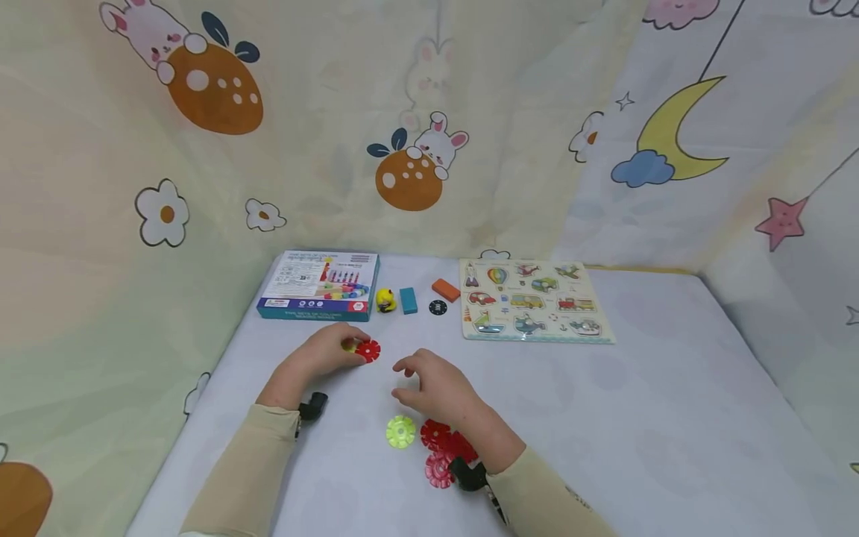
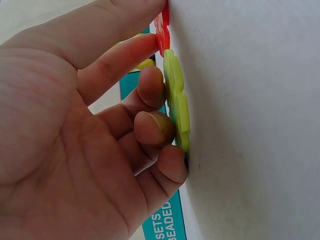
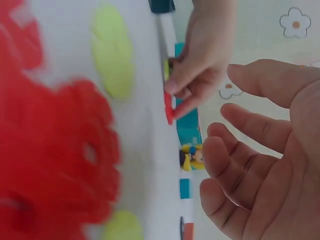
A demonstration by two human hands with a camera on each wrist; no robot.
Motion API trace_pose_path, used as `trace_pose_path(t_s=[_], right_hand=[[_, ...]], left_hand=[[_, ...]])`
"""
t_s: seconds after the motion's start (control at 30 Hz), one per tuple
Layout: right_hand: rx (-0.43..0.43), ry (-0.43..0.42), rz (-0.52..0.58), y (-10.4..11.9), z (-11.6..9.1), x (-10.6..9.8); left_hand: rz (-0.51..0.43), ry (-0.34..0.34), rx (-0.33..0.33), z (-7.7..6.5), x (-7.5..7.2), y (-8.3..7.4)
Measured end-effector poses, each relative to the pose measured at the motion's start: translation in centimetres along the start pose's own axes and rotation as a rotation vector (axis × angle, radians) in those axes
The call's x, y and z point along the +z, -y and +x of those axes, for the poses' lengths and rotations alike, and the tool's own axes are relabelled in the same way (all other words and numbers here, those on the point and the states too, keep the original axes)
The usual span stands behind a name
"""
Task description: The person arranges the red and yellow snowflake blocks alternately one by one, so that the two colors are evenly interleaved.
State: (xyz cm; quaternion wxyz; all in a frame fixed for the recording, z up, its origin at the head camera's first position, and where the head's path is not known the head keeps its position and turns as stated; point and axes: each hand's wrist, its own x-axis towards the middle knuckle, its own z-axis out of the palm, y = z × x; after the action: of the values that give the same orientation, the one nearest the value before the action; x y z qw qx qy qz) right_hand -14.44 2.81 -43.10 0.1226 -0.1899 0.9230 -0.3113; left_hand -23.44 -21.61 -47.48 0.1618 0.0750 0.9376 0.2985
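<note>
Discs (image 1: 435,435) in red lie beneath your right wrist (image 1: 495,434) toward the bench's (image 1: 671,418) near edge, and could scatter if that wrist dips. Your right hand (image 1: 439,388) hangs beyond them, fingers apart and loosely bent, holding nothing; farther off, toward the left edge, your left hand (image 1: 330,349) pinches a red disc (image 1: 368,351), other fingertips touching a yellow-green disc (image 2: 178,100).

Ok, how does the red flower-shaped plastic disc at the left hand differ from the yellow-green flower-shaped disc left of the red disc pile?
The left hand pinches the red disc, while the yellow-green disc lies untouched. The red disc is nearer the flat teal-and-white box; the yellow-green disc is nearer the red disc pile. Both are round, with notched rims.
</note>
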Motion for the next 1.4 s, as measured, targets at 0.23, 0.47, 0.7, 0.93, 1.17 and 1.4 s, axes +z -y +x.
trace_pose_path(t_s=[0.23,0.47,0.7,0.93,1.17,1.4], right_hand=[[-0.013,0.044,-0.059,0.0,-2.5,2.3],[0.035,0.067,-0.112,-0.6,-3.7,4.2],[0.162,0.084,-0.094,-0.5,-3.1,4.6],[0.199,0.142,-0.083,0.4,-2.4,3.9],[0.210,0.134,-0.024,1.1,-2.5,3.6],[0.114,0.143,0.140,1.4,-2.7,1.8]], left_hand=[[0.002,-0.001,0.009,-0.2,-0.5,-0.4],[-0.019,0.019,-0.013,-0.3,-0.2,-0.4],[-0.026,0.020,-0.020,-0.4,-0.1,-0.4],[-0.017,0.013,-0.014,-0.4,-0.4,-0.7],[-0.016,0.001,-0.003,-0.4,-0.2,-0.5],[-0.014,-0.011,-0.007,-0.3,-0.1,-0.5]])
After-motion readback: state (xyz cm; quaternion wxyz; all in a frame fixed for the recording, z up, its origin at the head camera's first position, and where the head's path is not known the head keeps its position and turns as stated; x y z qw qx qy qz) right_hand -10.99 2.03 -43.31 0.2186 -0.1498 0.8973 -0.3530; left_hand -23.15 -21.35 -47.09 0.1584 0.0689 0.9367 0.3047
